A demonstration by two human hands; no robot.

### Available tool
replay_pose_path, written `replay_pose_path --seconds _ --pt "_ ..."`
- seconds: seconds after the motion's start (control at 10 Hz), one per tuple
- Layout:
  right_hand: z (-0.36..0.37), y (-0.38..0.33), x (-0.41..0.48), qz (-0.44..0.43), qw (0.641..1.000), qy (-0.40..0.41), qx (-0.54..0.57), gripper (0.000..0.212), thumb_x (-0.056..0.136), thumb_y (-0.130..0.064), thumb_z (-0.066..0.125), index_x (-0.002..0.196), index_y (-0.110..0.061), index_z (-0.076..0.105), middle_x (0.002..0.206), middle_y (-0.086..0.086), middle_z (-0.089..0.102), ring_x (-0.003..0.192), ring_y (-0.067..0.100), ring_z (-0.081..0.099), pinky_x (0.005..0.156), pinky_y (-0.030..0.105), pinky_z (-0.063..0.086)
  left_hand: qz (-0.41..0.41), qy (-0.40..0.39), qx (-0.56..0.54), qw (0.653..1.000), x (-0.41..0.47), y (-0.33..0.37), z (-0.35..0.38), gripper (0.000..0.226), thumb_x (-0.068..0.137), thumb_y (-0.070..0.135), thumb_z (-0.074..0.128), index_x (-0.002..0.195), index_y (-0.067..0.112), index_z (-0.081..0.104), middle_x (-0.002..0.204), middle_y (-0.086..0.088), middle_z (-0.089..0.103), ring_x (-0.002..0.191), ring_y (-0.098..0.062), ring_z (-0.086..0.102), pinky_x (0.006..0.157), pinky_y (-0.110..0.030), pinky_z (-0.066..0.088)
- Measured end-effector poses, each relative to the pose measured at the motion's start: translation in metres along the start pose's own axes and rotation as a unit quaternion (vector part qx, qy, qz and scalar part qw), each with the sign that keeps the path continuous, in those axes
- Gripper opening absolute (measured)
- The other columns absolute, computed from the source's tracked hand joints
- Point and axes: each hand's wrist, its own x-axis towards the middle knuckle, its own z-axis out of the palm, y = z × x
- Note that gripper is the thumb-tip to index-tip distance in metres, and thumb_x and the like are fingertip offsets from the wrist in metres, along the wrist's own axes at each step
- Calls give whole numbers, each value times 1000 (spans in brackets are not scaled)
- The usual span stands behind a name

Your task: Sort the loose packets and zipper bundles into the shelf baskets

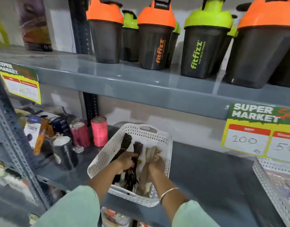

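— Where are the bundles?

— In the white basket on the lower shelf. I see my left hand with its grip curled round a dark zipper bundle, and my right hand with its grip closed on a pale zipper bundle.

— Which way do they lie?

— Lengthwise along the basket, running from the near rim toward the back wall. Another dark bundle leans slightly left.
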Motion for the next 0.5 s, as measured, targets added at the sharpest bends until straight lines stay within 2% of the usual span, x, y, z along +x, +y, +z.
replay_pose_path --seconds 0.1,0.2,0.3,0.4,0.5 --pt "3 11 3 19 992 43 -121 28 93 -2 41 116 2 57 118 20 64 108 32 61 76 30 47 -5 -21 12 1000 12 -12 9 59 88 -16 38 139 13 46 136 -21 50 71 -23 56 43 -20 38" --pt "2 7 7 17 977 15 -210 27 92 -1 47 116 0 57 119 17 64 111 31 62 83 33 53 12 -16 41 999 19 -14 12 60 87 -16 42 140 12 45 139 -18 49 97 -35 63 47 -25 44" --pt "-3 2 6 -4 950 -22 -312 27 91 -6 54 116 0 59 120 16 65 111 29 63 89 35 55 24 -13 94 995 24 -13 14 59 87 -14 50 141 10 43 145 -18 43 126 -34 50 78 -26 49" --pt "-4 1 -2 -39 935 -32 -351 31 93 -12 51 121 2 56 124 17 61 116 30 58 95 35 51 17 0 134 991 23 -13 13 59 88 -2 57 142 15 42 150 -18 29 130 -30 47 99 -24 45" --pt "-12 -7 -13 -91 933 3 -347 37 94 -6 43 131 1 46 134 20 48 124 32 48 100 37 43 5 76 137 988 12 -8 7 55 89 18 60 141 18 40 148 -14 23 130 -32 44 111 -35 40"
